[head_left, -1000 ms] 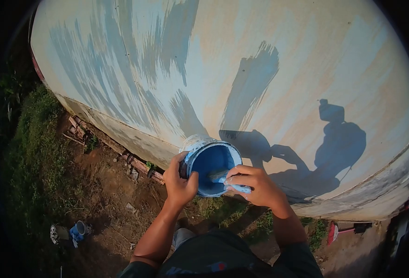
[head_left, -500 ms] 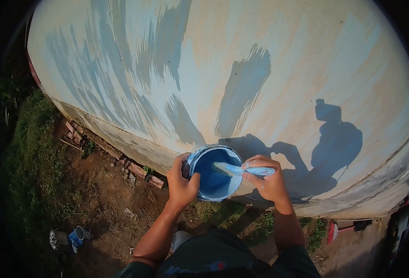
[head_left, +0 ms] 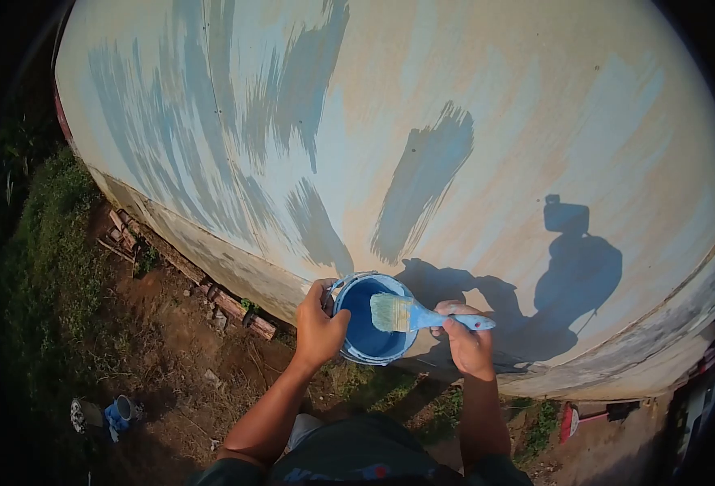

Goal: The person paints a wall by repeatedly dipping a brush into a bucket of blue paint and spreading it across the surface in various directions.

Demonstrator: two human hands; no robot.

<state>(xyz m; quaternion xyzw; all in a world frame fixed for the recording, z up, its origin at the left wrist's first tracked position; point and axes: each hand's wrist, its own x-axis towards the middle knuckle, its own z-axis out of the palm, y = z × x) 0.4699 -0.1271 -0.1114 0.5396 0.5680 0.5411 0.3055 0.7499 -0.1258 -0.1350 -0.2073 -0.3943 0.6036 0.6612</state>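
My left hand (head_left: 322,326) grips the left rim of a paint bucket (head_left: 377,356), thumb outside and fingers behind it. Blue paint coats the bucket's inside. In my right hand (head_left: 464,340) is a paintbrush (head_left: 432,317), held by its blue-smeared handle. Its wide, pale, paint-wet bristles lie over the bucket's mouth, pointing left with the flat side up. Just beyond the bucket rises a cream wall (head_left: 527,121) with streaky blue-grey strokes, one broad stroke (head_left: 429,178) right above the bucket.
My shadow (head_left: 576,275) falls on the wall at right. Wooden beams (head_left: 232,306) lie along the wall's base at left. Small containers (head_left: 122,409) stand on the bare soil, lower left. A red-headed tool (head_left: 569,423) lies at lower right. Grass (head_left: 57,243) covers the left side.
The paintbrush has turned in my right hand, so its flat bristles now show, raised over the bucket's mouth. The bucket sits slightly lower in view, and the right hand has rolled palm-up.
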